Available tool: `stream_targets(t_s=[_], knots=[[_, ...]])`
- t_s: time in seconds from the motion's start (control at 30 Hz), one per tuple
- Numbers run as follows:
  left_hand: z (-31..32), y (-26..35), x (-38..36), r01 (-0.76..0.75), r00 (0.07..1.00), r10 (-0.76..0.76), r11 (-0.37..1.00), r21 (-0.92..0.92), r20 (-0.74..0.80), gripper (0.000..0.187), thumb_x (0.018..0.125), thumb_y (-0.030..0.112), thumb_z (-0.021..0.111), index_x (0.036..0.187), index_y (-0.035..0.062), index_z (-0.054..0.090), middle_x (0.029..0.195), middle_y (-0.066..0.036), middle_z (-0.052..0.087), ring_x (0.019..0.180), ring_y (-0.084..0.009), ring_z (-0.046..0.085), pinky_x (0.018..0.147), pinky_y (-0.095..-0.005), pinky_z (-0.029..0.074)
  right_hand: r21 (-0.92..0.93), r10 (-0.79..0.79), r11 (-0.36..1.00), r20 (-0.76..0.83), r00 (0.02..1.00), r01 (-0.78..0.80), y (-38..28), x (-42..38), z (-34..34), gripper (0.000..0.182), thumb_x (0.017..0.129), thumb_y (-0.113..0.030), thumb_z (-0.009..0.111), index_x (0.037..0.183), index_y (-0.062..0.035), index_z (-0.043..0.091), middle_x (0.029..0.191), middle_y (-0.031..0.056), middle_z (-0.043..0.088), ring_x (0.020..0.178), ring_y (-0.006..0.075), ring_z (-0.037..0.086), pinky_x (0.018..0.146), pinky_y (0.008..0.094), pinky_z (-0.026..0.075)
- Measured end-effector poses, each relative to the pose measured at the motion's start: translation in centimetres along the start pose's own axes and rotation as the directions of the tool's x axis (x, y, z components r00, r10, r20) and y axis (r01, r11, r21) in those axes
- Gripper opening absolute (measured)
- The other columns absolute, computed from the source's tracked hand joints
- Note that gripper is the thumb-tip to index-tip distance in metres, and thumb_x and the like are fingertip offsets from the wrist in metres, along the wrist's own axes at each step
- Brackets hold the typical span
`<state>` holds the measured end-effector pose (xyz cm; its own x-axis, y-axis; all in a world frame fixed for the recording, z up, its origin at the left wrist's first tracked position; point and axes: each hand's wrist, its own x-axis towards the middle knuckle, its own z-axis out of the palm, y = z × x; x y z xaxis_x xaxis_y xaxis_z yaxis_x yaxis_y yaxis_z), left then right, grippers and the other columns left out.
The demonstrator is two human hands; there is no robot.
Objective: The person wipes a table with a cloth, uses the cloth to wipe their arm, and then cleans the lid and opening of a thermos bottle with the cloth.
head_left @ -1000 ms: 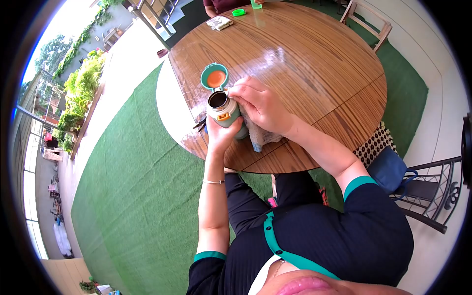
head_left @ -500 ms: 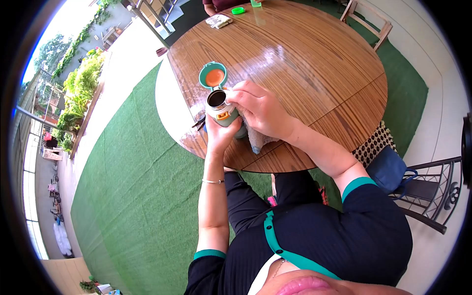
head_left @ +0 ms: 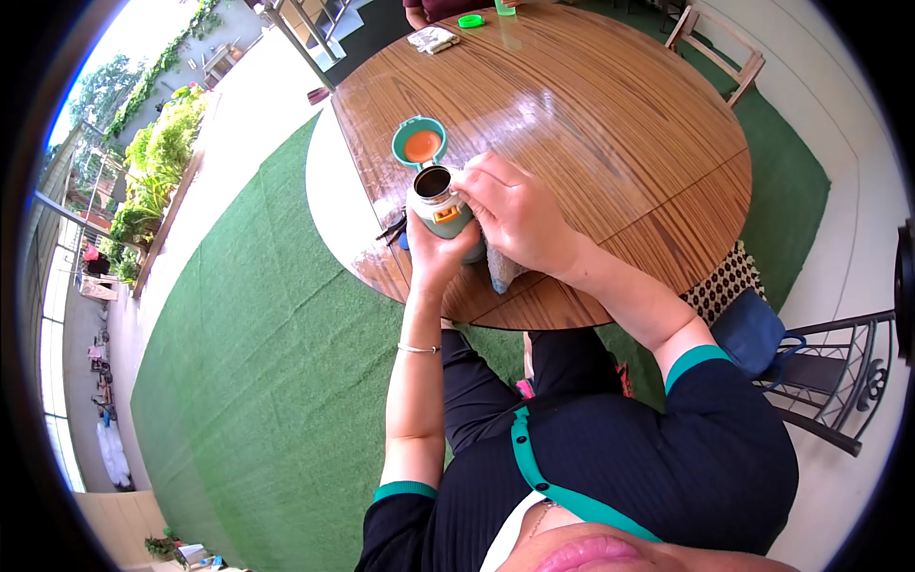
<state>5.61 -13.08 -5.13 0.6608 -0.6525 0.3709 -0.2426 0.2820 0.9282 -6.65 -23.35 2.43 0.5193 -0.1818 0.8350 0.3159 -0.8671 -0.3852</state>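
**Flask, lid flipped open, held at the near edge of the counter**

Flask: pale green body with a metal mouth and an orange catch on its front. It is upright or slightly tilted over the near left edge of the counter, its mouth open and dark inside.

Grass mat: green, covering the floor to the left of and below the counter.

Counter: round, glossy wood grain, with a seam running across its near right part.

Chair: dark metal frame, at the right edge of the view; a blue bag sits just beside it.

Wooden chair: pale frame, at the far right side of the counter.

Right hand: pressed against the right side of the flask near its mouth, fingers curled; grip closed on a cloth.

Left hand: under and behind the flask; grip wrapped around the lower body, holding it.

Cloth: pale, bunched beneath the right hand, hanging against the flask's side.

Lid: green rim, orange inside, hinged back from the mouth and facing up.

Folded cloth: on the far side of the counter, well apart from the flask.

Green cap: just beside the folded cloth, at the far edge.
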Motion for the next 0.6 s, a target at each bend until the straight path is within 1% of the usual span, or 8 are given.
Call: stream_targets(t_s=[0.17, 0.23, 0.33, 0.4, 0.43, 0.5, 0.57, 0.6], knots=[[0.9, 0.2, -0.7, -0.061, 0.993, 0.064, 0.998, 0.033, -0.101, 0.066, 0.073, 0.007, 0.083, 0.127, 0.0038, 0.045, 0.115, -0.008, 0.061, 0.102, -0.0163, 0.061, 0.091, -0.0335, 0.051, -0.039, 0.007, 0.999, 0.023, 1.0, -0.007, -0.7, -0.1, -0.3, 0.015, 0.087, -0.003, 0.069, 0.101, -0.0031, 0.067, 0.097, 0.0113, 0.064, 0.084, 0.0305, 0.067, 0.071, 0.0382, 0.056], [1.2, 0.4, -0.8, -0.081, 0.989, 0.086, 0.996, 0.043, -0.122, 0.066, 0.073, 0.008, 0.083, 0.127, 0.004, 0.045, 0.116, -0.008, 0.062, 0.103, -0.0165, 0.061, 0.091, -0.0336, 0.051, -0.134, -0.02, 0.991, 0.06, 0.998, 0.028, -0.9, -0.2, -0.4, 0.016, 0.086, -0.003, 0.069, 0.102, -0.0029, 0.067, 0.097, 0.0113, 0.064, 0.084, 0.0298, 0.067, 0.071, 0.0378, 0.056], [1.5, 0.5, -0.9, -0.102, 0.983, 0.109, 0.993, 0.059, -0.147, 0.067, 0.074, 0.009, 0.084, 0.128, 0.0045, 0.045, 0.116, -0.007, 0.062, 0.103, -0.0162, 0.061, 0.09, -0.0336, 0.051, -0.185, -0.061, 0.98, 0.066, 0.996, 0.072, -1.1, -0.2, -0.5, 0.019, 0.084, -0.004, 0.07, 0.102, -0.0028, 0.067, 0.099, 0.0106, 0.065, 0.083, 0.0292, 0.068, 0.071, 0.0373, 0.057], [1.7, 0.3, -0.8, -0.162, 0.971, 0.175, 0.982, 0.093, -0.16, 0.067, 0.074, 0.01, 0.085, 0.128, 0.0047, 0.045, 0.116, -0.008, 0.062, 0.103, -0.0175, 0.062, 0.09, -0.0341, 0.051, -0.208, -0.078, 0.974, 0.083, 0.993, 0.094, -1.3, -0.2, -0.5, 0.021, 0.083, -0.004, 0.07, 0.103, -0.0029, 0.067, 0.1, 0.0102, 0.065, 0.084, 0.0289, 0.068, 0.071, 0.0371, 0.057], [1.7, 0.1, -0.8, -0.162, 0.972, 0.175, 0.982, 0.093, -0.159, 0.067, 0.074, 0.01, 0.085, 0.128, 0.0047, 0.045, 0.116, -0.008, 0.062, 0.103, -0.0175, 0.062, 0.09, -0.0341, 0.051, -0.227, -0.094, 0.967, 0.101, 0.991, 0.115, -1.4, -0.2, -0.5, 0.023, 0.081, -0.004, 0.07, 0.104, -0.003, 0.067, 0.102, 0.0098, 0.066, 0.085, 0.0285, 0.068, 0.071, 0.037, 0.057], [1.6, 0.0, -0.8, -0.186, 0.961, 0.223, 0.959, 0.214, -0.164, 0.066, 0.074, 0.011, 0.084, 0.128, 0.0051, 0.046, 0.115, -0.008, 0.062, 0.103, -0.019, 0.062, 0.091, -0.0348, 0.051, -0.233, -0.106, 0.964, 0.113, 0.988, 0.131, -1.7, -0.2, -0.5, 0.024, 0.08, -0.004, 0.07, 0.104, -0.0029, 0.067, 0.103, 0.0096, 0.065, 0.086, 0.0282, 0.068, 0.071, 0.0369, 0.057], [1.8, 0.1, -0.9, -0.177, 0.959, 0.221, 0.957, 0.229, -0.18, 0.066, 0.074, 0.011, 0.084, 0.128, 0.005, 0.046, 0.114, -0.009, 0.063, 0.103, -0.0196, 0.062, 0.091, -0.0351, 0.051, -0.238, -0.119, 0.96, 0.127, 0.985, 0.147, -1.7, -0.1, -0.4, 0.025, 0.079, -0.004, 0.07, 0.104, -0.0027, 0.067, 0.104, 0.0095, 0.065, 0.087, 0.028, 0.068, 0.071, 0.0369, 0.057], [1.8, 0.2, -1.0, -0.168, 0.956, 0.219, 0.955, 0.245, -0.197, 0.065, 0.074, 0.011, 0.084, 0.127, 0.0049, 0.046, 0.114, -0.009, 0.063, 0.102, -0.0201, 0.062, 0.091, -0.0354, 0.05, -0.191, -0.156, 0.965, 0.126, 0.98, 0.179, -1.5, 0.1, -0.4, 0.025, 0.079, -0.003, 0.07, 0.104, -0.0031, 0.066, 0.103, 0.0093, 0.065, 0.087, 0.028, 0.068, 0.071, 0.037, 0.057]])
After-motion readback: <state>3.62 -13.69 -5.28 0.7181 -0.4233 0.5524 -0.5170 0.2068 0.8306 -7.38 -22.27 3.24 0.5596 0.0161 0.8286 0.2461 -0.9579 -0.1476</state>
